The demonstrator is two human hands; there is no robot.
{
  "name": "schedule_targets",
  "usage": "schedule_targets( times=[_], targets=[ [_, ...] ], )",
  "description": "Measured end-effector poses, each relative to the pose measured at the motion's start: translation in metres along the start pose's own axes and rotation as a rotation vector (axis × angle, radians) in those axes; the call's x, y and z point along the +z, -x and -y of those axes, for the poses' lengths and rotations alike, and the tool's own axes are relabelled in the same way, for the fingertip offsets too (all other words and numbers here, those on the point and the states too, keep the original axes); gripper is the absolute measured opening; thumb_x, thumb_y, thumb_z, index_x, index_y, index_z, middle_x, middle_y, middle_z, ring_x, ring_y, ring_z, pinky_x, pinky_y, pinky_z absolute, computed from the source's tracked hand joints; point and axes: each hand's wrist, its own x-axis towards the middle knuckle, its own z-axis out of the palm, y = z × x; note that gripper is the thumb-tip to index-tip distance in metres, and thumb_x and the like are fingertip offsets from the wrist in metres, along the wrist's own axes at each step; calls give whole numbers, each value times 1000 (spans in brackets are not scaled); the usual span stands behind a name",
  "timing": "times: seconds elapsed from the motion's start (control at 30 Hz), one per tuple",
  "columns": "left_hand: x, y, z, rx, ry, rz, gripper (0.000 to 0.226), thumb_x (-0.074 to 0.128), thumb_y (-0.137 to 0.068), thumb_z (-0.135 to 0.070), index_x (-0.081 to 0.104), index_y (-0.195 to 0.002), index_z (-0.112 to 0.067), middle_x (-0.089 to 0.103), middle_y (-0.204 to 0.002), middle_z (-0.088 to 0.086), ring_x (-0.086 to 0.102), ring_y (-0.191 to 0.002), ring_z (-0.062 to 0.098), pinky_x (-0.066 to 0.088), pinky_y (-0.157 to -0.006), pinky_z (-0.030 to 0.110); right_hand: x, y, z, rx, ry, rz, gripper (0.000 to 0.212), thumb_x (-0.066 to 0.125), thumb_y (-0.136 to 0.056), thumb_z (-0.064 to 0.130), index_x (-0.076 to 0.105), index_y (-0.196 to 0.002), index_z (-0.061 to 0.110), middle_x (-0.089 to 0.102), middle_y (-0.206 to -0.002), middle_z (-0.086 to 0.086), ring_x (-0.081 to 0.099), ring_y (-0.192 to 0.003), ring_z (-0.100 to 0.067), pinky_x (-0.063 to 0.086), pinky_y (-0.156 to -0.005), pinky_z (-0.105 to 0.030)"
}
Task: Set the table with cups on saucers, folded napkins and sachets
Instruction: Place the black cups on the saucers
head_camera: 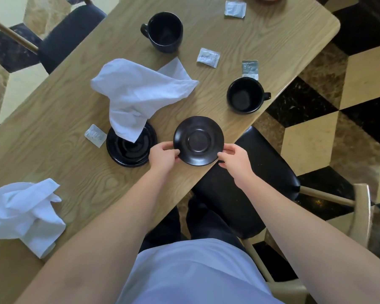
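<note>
Saucer (198, 140) sits near the table (53, 119) edge in front of the person, pinched at its rim from both sides: left hand (162, 156) at its 8 o'clock, right hand (235, 156) at its 4 o'clock. The two-sided hold likely serves to square it up as a place setting. At 9 o'clock from it, just beside, lies a second saucer (131, 148) with a crumpled napkin (138, 93) draped onto it, which will need folding. The near cup (245, 95) stands at 1 o'clock, within reach to go on the held saucer; the far cup (164, 31) is at 11 o'clock, well apart. Another napkin (26, 213) lies unfolded at 8 o'clock. Sachets (207, 57) lie scattered between the cups.
</note>
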Motion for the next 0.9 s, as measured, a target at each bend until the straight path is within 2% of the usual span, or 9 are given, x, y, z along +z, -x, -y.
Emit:
schedule_targets(
  times=[0.1,0.2,0.3,0.47,0.53,0.6,0.73,0.8,0.9],
  targets=[
    [-9,8,8,-28,18,-19,21,69,-92,-15,70,-112,-10,74,-98,8,75,-83,21,63,-79,37,-3,8,1,-69,131,-89,36,77,-85,28,61,-116,24,65,-102,4,64,-95,-8,52,-80,-25],
    [-28,16,22,-65,122,-137,11,65,-95,-21,70,-100,-12,73,-91,9,73,-72,17,61,-67,29,2,22,6,-286,275,-252,28,74,-85,30,57,-107,27,59,-92,5,60,-82,-7,48,-72,-21],
    [-58,21,35,-150,351,-332,6,63,-96,-16,63,-97,-10,68,-87,9,71,-68,19,60,-63,29,36,33,23,-446,362,-94,17,66,-89,22,64,-105,24,65,-90,7,62,-82,-4,46,-71,-16],
    [-105,7,38,-224,412,-571,13,64,-94,-10,55,-103,-12,67,-86,7,70,-68,17,59,-58,28,114,32,61,-467,616,139,30,61,-95,22,65,-124,16,68,-111,4,62,-98,-10,50,-85,-26],
    [-117,-4,35,-243,426,-558,15,66,-93,-10,58,-105,-9,66,-81,6,67,-64,17,58,-57,29,137,29,71,-421,692,169,34,58,-96,23,62,-129,14,67,-117,1,61,-103,-15,49,-87,-29],
    [-124,-14,30,-239,389,-494,16,68,-92,-13,63,-107,-11,67,-83,3,69,-66,18,62,-68,35,156,24,80,-382,799,175,32,56,-96,22,62,-124,9,66,-116,-5,63,-104,-24,54,-89,-38],
    [-133,-28,20,-175,252,-480,15,69,-89,-11,66,-102,-19,67,-93,-3,71,-86,25,61,-83,44,180,17,91,-360,940,147,13,50,-91,12,57,-95,1,64,-97,-13,61,-85,-32,51,-67,-38],
    [-137,-33,16,-169,227,-453,18,67,-89,-8,70,-105,-16,69,-97,-2,70,-90,27,61,-83,44,186,13,91,-323,925,164,8,49,-90,9,52,-86,3,65,-90,-14,66,-79,-32,56,-65,-41],
    [-142,-35,18,-154,195,-408,19,61,-86,0,72,-83,-16,72,-89,2,71,-84,28,62,-78,41,191,10,89,-254,864,174,12,52,-92,9,58,-92,-1,69,-92,-17,73,-79,-35,63,-73,-51]
  ],
)
